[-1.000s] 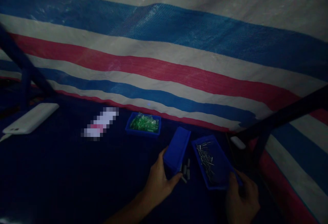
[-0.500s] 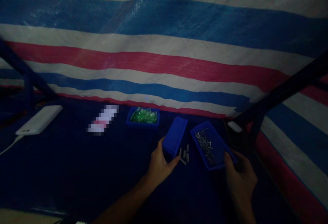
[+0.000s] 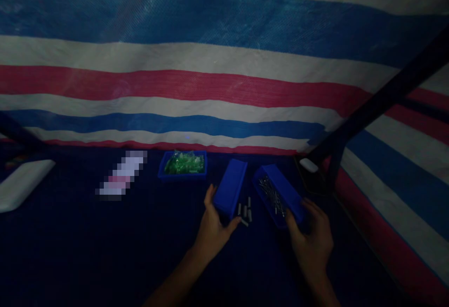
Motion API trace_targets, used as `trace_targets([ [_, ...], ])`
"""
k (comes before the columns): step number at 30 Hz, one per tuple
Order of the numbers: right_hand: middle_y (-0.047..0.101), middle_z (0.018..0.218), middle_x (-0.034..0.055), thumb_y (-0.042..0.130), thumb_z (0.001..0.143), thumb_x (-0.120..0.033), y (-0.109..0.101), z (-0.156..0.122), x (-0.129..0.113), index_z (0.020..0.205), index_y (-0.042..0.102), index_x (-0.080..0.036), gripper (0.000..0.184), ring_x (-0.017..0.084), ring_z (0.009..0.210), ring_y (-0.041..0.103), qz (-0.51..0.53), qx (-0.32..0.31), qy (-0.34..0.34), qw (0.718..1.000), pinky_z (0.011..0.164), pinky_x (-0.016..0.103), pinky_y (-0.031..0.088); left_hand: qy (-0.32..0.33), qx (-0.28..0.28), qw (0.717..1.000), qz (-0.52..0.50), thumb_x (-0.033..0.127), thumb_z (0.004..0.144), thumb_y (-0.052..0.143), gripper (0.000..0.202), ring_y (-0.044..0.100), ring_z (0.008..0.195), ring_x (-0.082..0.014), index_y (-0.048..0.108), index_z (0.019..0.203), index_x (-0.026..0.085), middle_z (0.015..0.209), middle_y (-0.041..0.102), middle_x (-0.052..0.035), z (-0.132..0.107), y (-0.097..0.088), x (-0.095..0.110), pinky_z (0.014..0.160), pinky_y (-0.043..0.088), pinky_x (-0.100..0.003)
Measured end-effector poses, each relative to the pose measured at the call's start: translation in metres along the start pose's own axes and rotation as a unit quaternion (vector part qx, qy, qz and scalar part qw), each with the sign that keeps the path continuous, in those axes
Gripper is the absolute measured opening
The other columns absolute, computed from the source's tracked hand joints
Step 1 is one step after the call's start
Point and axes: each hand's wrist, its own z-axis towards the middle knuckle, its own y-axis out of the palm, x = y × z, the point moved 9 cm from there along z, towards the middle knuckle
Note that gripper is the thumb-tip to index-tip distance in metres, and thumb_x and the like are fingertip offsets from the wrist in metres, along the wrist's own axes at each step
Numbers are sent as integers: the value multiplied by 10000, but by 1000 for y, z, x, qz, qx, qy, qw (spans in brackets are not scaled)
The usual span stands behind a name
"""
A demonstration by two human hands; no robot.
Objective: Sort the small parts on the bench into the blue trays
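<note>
My left hand (image 3: 213, 225) grips the near end of a blue plastic tray (image 3: 229, 187), thumb on one side and fingers on the other. A plain blue face of this tray is toward me, and whatever is inside it is hidden. Fingers and thumb of my right hand (image 3: 313, 232) clasp the near right corner of a second blue tray (image 3: 287, 192), tilted to the left. Thin metal pins (image 3: 271, 194) lie heaped along its left side. Between the two trays, several short grey cylindrical pieces (image 3: 245, 211) are loose on the dark blue tabletop (image 3: 140, 251).
A blue tray (image 3: 183, 176) of green pieces in clear plastic stands at the back. Left of it lies a pixelated pale item (image 3: 122, 176), then a white device (image 3: 24, 183). A white mouse-like object (image 3: 309, 165) sits back right, beside a dark frame bar (image 3: 379, 91). Striped sheeting (image 3: 210, 87) closes the back.
My right hand has tipped the tray of pins further over to the left. The left hand keeps its hold. The view has turned right, so things appear shifted left.
</note>
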Motion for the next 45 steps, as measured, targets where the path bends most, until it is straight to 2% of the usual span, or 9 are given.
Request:
trace_targets([
  [3, 558, 1111, 140, 643, 632, -474, 13, -7, 20, 1257, 384, -132, 758, 240, 899, 581, 15, -40, 126, 991, 741, 349, 471, -14, -30, 999, -12, 306, 672, 660, 890, 462, 1152, -248, 84, 1341, 197, 1290, 422, -150, 3, 3, 2, 981, 351, -443],
  [7, 647, 891, 104, 649, 601, -517, 34, -11, 28, 1105, 493, -124, 657, 226, 743, 610, 50, -132, 183, 973, 630, 311, 485, -15, -18, 1000, -11, 280, 682, 647, 816, 490, 1120, -218, 149, 1326, 222, 1268, 456, -111, 4, -1, 6, 961, 381, -400],
  [17, 644, 940, 104, 630, 627, -501, 33, -18, 8, 1114, 466, -149, 622, 239, 828, 622, 39, -138, 70, 987, 713, 360, 496, -7, 36, 999, 9, 268, 654, 664, 724, 568, 1010, -201, 289, 1271, 223, 1129, 570, -70, 2, -7, 8, 895, 448, -379],
  [25, 620, 1027, 124, 605, 672, -463, 36, -18, 9, 1163, 430, -138, 614, 240, 893, 611, 18, -147, 15, 989, 762, 372, 492, -6, 26, 1000, 8, 286, 666, 655, 704, 568, 1018, -195, 287, 1262, 217, 1137, 573, -73, -1, -11, 6, 898, 448, -363],
  [31, 563, 1171, 110, 621, 664, -352, 41, -14, 4, 1188, 438, -174, 583, 236, 1044, 555, 22, -239, -102, 965, 883, 401, 448, -5, 6, 1000, 11, 289, 672, 652, 698, 556, 1040, -198, 292, 1266, 219, 1159, 561, -79, -9, -21, 4, 913, 436, -373],
  [34, 565, 1173, 101, 635, 647, -332, 39, -3, 8, 1171, 470, -182, 569, 240, 1045, 554, 39, -253, -115, 960, 899, 410, 436, -16, -2, 1000, 19, 307, 676, 647, 716, 572, 1013, -200, 270, 1278, 218, 1137, 575, -79, -12, -23, 3, 899, 443, -378],
  [40, 633, 1021, 105, 652, 634, -445, 33, 57, 34, 1115, 517, -147, 581, 231, 887, 609, 134, -117, 68, 982, 789, 380, 482, -27, -11, 1000, 10, 323, 675, 648, 793, 555, 1045, -213, 215, 1330, 211, 1177, 555, -91, -10, -20, -1, 923, 422, -389],
  [43, 639, 1021, 84, 610, 692, -433, 58, 90, 51, 1046, 570, -165, 446, 195, 869, 613, 226, -120, 189, 948, 756, 319, 497, -22, -16, 1000, -9, 323, 674, 653, 880, 547, 1060, -208, 131, 1374, 218, 1207, 537, -95, -9, -19, -3, 940, 410, -393],
  [45, 653, 974, 66, 601, 711, -405, 83, 104, 67, 998, 586, -175, 369, 171, 766, 629, 253, -164, 297, 906, 660, 296, 517, -14, -11, 1000, -16, 317, 670, 658, 904, 538, 1075, -207, 111, 1382, 217, 1221, 527, -97, -9, -20, -3, 956, 396, -399],
])
